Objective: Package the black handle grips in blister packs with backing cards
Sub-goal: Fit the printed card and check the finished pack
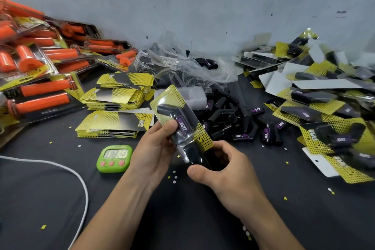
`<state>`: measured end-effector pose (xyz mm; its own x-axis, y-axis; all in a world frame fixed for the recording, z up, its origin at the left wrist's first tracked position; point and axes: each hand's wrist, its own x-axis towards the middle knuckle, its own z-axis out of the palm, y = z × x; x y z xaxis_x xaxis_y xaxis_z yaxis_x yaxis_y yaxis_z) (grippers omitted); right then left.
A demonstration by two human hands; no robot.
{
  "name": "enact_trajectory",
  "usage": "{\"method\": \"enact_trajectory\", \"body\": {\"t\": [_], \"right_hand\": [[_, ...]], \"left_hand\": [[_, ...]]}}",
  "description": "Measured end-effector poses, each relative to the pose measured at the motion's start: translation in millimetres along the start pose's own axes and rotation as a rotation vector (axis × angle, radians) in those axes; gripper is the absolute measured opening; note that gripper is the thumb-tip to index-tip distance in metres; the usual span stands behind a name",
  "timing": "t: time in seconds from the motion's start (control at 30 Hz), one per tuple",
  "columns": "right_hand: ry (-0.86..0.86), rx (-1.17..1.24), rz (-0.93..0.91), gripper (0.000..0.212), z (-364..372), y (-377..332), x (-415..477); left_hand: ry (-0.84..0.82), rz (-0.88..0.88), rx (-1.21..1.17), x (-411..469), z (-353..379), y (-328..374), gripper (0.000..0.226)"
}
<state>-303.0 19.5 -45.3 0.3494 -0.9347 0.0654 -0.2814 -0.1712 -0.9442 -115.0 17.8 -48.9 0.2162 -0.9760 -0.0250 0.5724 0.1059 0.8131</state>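
You're mid-pack here: your left hand (156, 148) pinches the blister pack (183, 107) at its middle, above the counter (182, 209), and your right hand (219, 166) curls round its lower end. I'd say next you seat the black grip (194, 155) fully and press it closed.

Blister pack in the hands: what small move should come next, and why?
Probably the right hand should press the lower end of the blister pack shut. The left hand grips the pack's middle, the yellow backing card already sits behind the black grip, and the grip's lower end looks not fully enclosed. After that it could join the finished packs on the right.
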Motion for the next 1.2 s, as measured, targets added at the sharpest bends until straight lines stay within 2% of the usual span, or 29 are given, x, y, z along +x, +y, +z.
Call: {"method": "enact_trajectory", "body": {"t": [0.2, 0.5, 0.97, 1.1, 1.2], "right_hand": [[-0.003, 0.012, -0.005, 0.055, -0.4, 0.5, 1.1], [0.001, 0.058, 0.023, 0.053, 0.5, 1.0, 2.6], [0.042, 0.09, 0.082, 0.049, 2.1, -7.4, 9.4], [-0.056, 0.135, 0.191, 0.051, -4.6, -11.1, 10.6], [-0.168, 0.296, 0.261, 0.051, -14.4, -14.1, 7.6]], "left_hand": [[0.001, -0.001, 0.012, -1.7, 2.1, 0.5, 0.034], [0.002, 0.011, -0.017, -2.8, 2.4, 0.6, 0.047], [0.028, 0.043, -0.035, -3.7, 3.1, -1.9, 0.032], [0.085, 0.046, -0.001, -3.0, 3.4, -7.5, 0.029], [0.194, 0.053, -0.024, 1.9, 6.4, -9.0, 0.045]]}}
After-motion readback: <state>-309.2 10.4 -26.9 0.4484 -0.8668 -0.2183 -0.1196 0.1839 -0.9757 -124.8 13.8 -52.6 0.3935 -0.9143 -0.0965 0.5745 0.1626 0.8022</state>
